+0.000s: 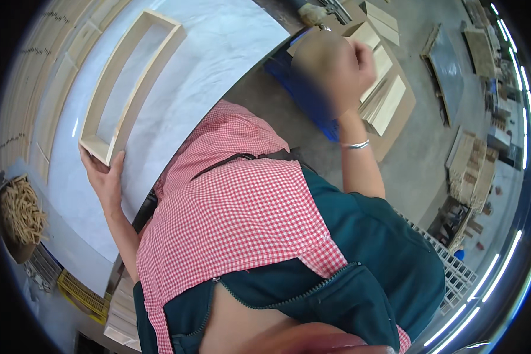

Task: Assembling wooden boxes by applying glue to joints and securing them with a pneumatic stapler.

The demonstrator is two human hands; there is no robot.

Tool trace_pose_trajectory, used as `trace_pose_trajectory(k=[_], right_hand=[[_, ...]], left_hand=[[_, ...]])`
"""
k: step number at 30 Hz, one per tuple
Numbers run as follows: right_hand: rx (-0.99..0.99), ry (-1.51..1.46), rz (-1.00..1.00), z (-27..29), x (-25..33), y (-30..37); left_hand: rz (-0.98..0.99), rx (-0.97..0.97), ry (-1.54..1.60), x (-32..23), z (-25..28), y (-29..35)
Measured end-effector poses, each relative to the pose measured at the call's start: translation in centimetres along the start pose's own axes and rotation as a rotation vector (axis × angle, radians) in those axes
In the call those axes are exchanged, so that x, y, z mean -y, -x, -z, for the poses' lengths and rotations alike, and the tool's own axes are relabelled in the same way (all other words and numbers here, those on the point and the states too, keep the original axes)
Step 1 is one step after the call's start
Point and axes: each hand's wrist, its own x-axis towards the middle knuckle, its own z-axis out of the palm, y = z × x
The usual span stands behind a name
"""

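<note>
A long, narrow frame of pale wood (137, 94) lies on the white tabletop (206, 53) at the left. My left hand (104, 180) grips its near end, with the thumb on one side of the corner and the fingers on the other. Over to the right, away from the table, my right hand (351, 76) is raised with its fingers curled closed. A brownish blur covers part of that hand, so what it holds, if anything, does not show. A metal bracelet (356, 144) circles the right wrist.
Pale wooden boards (386, 109) lie on cardboard beyond my right hand, beside a blue sheet or crate (304, 97). More long wooden pieces (56, 76) line the table's far left. A container of small wooden sticks (23, 209) and a yellow crate (82, 295) stand at lower left.
</note>
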Motion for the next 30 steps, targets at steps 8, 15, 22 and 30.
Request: trace_pose_trajectory(k=[8, 15, 22, 30], right_hand=[[0.013, -0.174, -0.085, -3.1, -2.6, -1.7], [0.467, -0.394, 0.215, -12.8, 4.6, -3.5], [0.131, 0.031, 0.375, -16.1, -0.6, -11.8], [0.749, 0.464, 0.325, -11.6, -5.1, -8.6]], left_hand=[[0.027, -0.028, 0.046, 0.5, -0.1, 0.1], [0.044, 0.003, 0.084, 0.2, -0.4, 0.0], [0.074, -0.001, 0.157, 0.0, 0.1, -0.5], [0.141, -0.085, 0.242, -2.9, -0.6, -0.4]])
